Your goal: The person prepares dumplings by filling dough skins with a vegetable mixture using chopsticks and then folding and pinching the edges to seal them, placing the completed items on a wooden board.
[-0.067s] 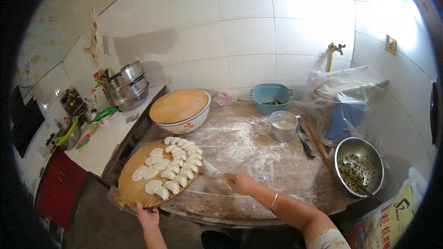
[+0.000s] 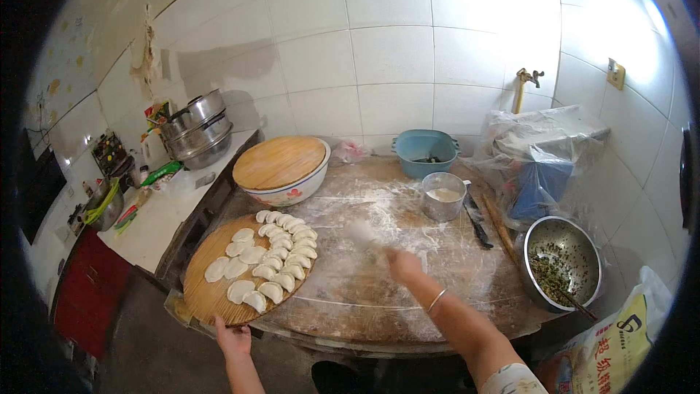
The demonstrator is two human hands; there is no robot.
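My left hand (image 2: 234, 339) grips the near edge of a round wooden board (image 2: 203, 298), which juts past the table's front left edge. Crescent dumplings (image 2: 299, 259) in rows cover its right side, and several flat dough rounds (image 2: 235, 268) lie on its left. My right hand (image 2: 405, 266) is closed round the wooden handle of a tool with a pale head (image 2: 360, 233). Motion smears that head, and I cannot make out its exact kind. It is over the floury middle of the wooden table (image 2: 339, 288), apart from the board.
A lidded enamel basin (image 2: 292, 193) stands behind the board. Toward the back right are a blue-green basin (image 2: 425, 168), a metal cup of flour (image 2: 442, 208), a knife (image 2: 477, 226) and a wooden stick (image 2: 500, 228). A steel bowl of chopped filling (image 2: 585, 259) sits at the right edge.
My right hand has moved right and slightly away from me, carrying the wooden-handled tool off the board's right edge. My left hand keeps its hold on the board.
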